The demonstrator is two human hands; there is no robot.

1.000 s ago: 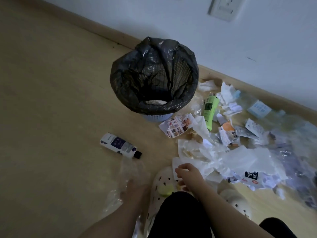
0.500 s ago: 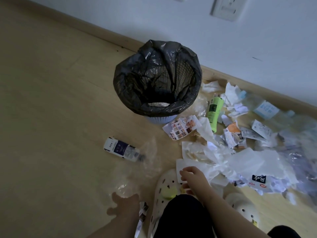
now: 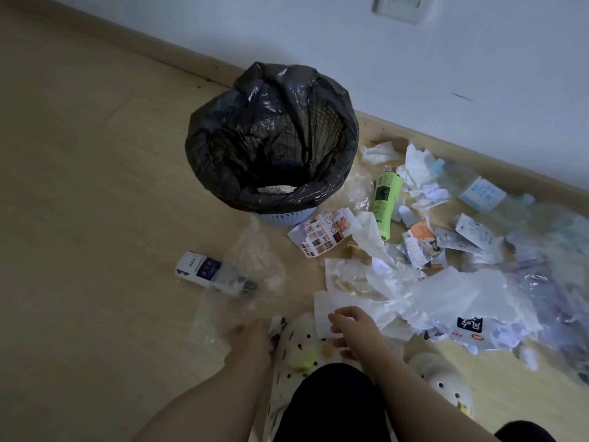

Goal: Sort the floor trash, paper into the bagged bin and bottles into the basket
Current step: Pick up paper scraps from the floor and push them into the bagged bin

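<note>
The person crouches in black trousers, wearing white perforated clogs (image 3: 296, 362). The right hand (image 3: 353, 330) rests over the toe of the left clog, with its fingers curled and pinching the near edge of a white paper sheet (image 3: 321, 309). This sheet lies at the near end of the paper pile (image 3: 414, 282).

The left hand (image 3: 251, 339) is low on the wooden floor (image 3: 95, 186), just left of that clog. It is beside a small scrap (image 3: 276, 324) and over clear plastic film (image 3: 255, 266). Blur hides its fingers, so I cannot tell whether they are apart or gripping.

Further out, a white bottle with a dark blue label (image 3: 210, 272) lies on its side, with its cap end under the film. To its right is a printed leaflet (image 3: 325, 232), then crumpled tissues and torn wrappers spreading towards the wall. A green bottle (image 3: 385, 199) lies among them, just right of the bagged bin (image 3: 271, 138). A clear bottle with a pale blue label (image 3: 481, 193) lies close to the skirting board.

The bin is a pale blue lattice basket lined with a black bag. It stands upright near the skirting board with something pale at the bottom. A wall plate (image 3: 404, 4) is mounted on the wall above.
</note>
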